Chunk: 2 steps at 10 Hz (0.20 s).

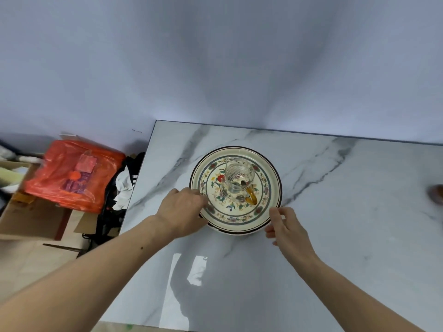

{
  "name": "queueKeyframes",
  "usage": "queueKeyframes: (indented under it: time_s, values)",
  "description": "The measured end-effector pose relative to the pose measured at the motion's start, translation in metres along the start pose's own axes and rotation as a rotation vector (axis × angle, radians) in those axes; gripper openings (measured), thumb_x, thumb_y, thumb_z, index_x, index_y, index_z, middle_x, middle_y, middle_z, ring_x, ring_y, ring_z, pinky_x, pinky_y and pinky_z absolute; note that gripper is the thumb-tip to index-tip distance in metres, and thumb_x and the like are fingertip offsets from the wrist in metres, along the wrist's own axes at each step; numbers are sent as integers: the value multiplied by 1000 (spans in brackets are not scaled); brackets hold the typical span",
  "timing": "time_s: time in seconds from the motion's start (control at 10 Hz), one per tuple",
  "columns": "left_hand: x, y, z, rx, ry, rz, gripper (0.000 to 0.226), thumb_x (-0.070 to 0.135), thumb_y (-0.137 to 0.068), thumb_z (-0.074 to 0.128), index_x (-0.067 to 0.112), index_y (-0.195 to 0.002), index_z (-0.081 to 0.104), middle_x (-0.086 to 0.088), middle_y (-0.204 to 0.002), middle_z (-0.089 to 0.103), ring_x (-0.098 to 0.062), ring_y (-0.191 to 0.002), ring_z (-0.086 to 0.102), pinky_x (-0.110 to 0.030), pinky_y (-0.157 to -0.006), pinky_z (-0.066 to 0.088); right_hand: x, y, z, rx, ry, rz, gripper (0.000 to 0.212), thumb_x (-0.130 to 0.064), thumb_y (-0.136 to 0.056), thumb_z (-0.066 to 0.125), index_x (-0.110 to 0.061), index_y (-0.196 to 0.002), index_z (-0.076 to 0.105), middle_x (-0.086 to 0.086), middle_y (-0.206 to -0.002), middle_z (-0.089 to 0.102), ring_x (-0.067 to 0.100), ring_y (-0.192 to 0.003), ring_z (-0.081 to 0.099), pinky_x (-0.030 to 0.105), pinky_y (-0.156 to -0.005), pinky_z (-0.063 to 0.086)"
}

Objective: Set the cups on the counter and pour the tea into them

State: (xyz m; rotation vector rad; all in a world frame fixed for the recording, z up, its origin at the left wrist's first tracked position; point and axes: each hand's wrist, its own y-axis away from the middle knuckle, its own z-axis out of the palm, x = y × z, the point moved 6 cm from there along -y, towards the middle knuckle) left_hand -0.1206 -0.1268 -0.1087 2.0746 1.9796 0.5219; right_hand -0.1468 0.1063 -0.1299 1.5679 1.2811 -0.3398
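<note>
A round flower-patterned tray (268, 173) lies on the marble counter (347, 212). On it stands a clear glass pitcher (236, 183) with an amber handle pointing to the near right. My left hand (184, 209) rests on the tray's left rim, fingers curled over the edge; what they hold is hidden. My right hand (285, 228) hovers by the tray's near right rim, thumb and fingers apart and touching or nearly touching the edge. No separate cups show.
A brown object (437, 193) is cut off at the right edge of the counter. Left of the counter, below it, sit an orange plastic bag (72, 173), cardboard boxes (28, 216) and dark clutter. A plain wall rises behind the counter.
</note>
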Motion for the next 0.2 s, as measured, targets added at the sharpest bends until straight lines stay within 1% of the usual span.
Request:
queueKeyframes:
  time_s: [0.1, 0.2]
  values:
    - [-12, 30, -23, 33, 95, -56, 38, 47, -86, 56, 29, -119, 59, 8, -116, 61, -18, -114, 54, -34, -93, 42, -8, 30, -29, -30, 124, -37, 19, -37, -97, 45, -24, -92, 59, -2, -87, 70, 10, -78, 68, 27, -70, 52]
    - [-7, 99, -23, 36, 261, -47, 41, 55, -83, 53, 38, -120, 57, 18, -114, 59, -9, -111, 54, -26, -91, 42, -17, 75, -81, 4, 169, -63, 13, -25, -93, 55, -25, -83, 64, -6, -82, 72, 4, -68, 68, 21, -64, 49]
